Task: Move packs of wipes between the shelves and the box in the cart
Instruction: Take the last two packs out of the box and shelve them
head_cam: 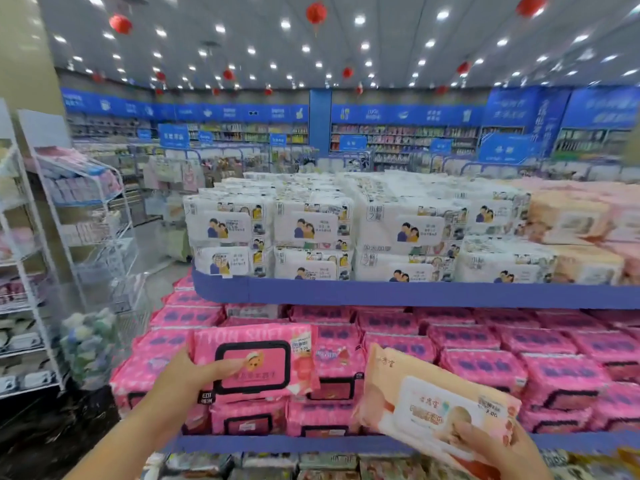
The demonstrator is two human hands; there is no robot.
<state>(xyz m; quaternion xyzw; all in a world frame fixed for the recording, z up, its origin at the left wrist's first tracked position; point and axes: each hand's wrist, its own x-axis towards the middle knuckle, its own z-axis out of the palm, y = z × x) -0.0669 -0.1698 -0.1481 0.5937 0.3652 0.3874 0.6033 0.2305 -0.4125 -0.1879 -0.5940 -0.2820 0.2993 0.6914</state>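
Observation:
My left hand (188, 375) grips a pink pack of wipes (256, 362) with a black-framed lid, holding it over the stacked pink packs (485, 355) on the middle shelf. My right hand (491, 445) holds a peach pack of wipes (426, 400) with a white lid by its lower corner, in front of the same shelf. The upper shelf (381, 292) carries white packs (311, 230) and, at its right end, peach packs (571, 220). The cart and its box are out of view.
A white wire rack (86, 220) with small goods stands to the left, beside a wire bin of bundled items (90, 344). More packs fill a lower shelf (277, 462). Store aisles and blue signs stretch behind.

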